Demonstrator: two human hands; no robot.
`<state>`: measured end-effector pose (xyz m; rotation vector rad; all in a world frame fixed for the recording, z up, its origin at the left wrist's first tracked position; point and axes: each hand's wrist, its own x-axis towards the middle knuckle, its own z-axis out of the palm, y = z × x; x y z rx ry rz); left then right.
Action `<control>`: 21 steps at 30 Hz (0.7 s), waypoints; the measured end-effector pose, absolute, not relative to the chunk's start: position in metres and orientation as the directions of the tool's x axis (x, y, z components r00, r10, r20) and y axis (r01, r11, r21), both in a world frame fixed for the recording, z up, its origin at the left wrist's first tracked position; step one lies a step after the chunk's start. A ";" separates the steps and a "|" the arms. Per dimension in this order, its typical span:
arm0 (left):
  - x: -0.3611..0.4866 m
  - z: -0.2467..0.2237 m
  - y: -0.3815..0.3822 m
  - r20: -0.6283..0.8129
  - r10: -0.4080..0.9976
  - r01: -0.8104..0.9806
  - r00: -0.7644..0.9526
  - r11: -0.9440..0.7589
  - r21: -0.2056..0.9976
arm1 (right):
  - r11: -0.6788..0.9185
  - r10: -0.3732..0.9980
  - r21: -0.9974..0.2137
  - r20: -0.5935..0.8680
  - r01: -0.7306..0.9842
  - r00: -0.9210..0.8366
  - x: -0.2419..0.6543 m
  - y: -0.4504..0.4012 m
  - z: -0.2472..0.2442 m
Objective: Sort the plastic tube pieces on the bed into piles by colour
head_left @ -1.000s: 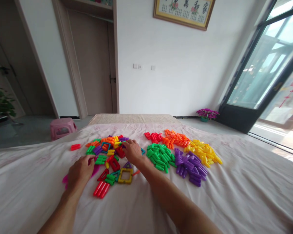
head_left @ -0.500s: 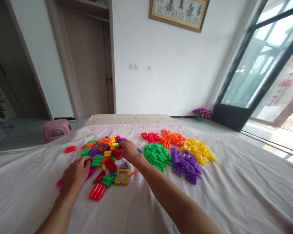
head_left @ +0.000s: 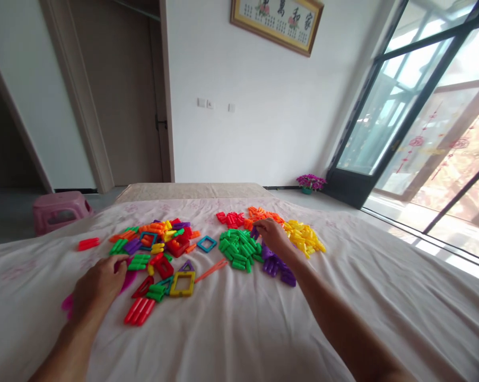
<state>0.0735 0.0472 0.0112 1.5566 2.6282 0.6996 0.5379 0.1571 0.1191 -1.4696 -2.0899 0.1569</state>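
Head view: noted at the back, a plain white wall (head_left: 203, 154); before it, a wrinkled off-white cloth with faint pink flowers (head_left: 322, 329). At right, a tall dark-framed glass door (head_left: 374, 122); at far left, a pink plastic stool (head_left: 61, 212) on the floor.

On the cloth's left half, a loose multicoloured spread of plastic pieces (head_left: 155, 239). At its near-left edge, the left hand (head_left: 99, 281), over a flat magenta plastic piece (head_left: 128, 281) and close to a ribbed green plastic block (head_left: 139, 262); cannot tell whether gripping either. Well to the right, the right hand (head_left: 273, 235), fingertips pinched together.

Around the latter, five single-colour heaps of plastic tubes: green heap (head_left: 239, 249), yellow heap (head_left: 305, 237), purple heap (head_left: 271, 265), orange heap (head_left: 259, 213), red heap (head_left: 230, 219).

Beside the spread, a hollow yellow plastic square (head_left: 181, 293) and a smaller hollow blue plastic square (head_left: 211, 248).

Smallest, a purple plastic piece (head_left: 255, 232), gripped in the right fingertips, at the green heap's upper right edge.
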 end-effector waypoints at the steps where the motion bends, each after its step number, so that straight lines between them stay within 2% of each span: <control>1: 0.072 0.010 0.048 0.216 0.835 0.832 -0.506 0.407 0.377 | 0.356 0.904 -0.398 0.374 0.845 -0.205 0.556 0.157 0.119; 5: 0.071 0.008 0.049 0.222 0.832 0.830 -0.509 0.404 0.385 | 0.251 0.943 -0.356 0.298 0.900 -0.144 0.595 0.154 0.112; 8: 0.073 0.010 0.047 0.221 0.833 0.832 -0.507 0.406 0.378 | 0.335 0.918 -0.311 0.320 0.889 -0.234 0.588 0.149 0.102; 11: 0.074 0.013 0.046 0.203 0.835 0.827 -0.512 0.414 0.380 | 0.443 0.876 -0.206 0.308 0.873 -0.371 0.568 0.143 0.092; 16: 0.073 0.015 0.048 0.180 0.844 0.823 -0.505 0.408 0.395 | 0.426 0.901 -0.066 0.117 0.902 -0.417 0.557 0.136 0.083; 21: 0.073 0.012 0.048 0.200 0.834 0.824 -0.514 0.415 0.386 | 0.437 0.895 -0.057 0.128 0.898 -0.427 0.565 0.128 0.083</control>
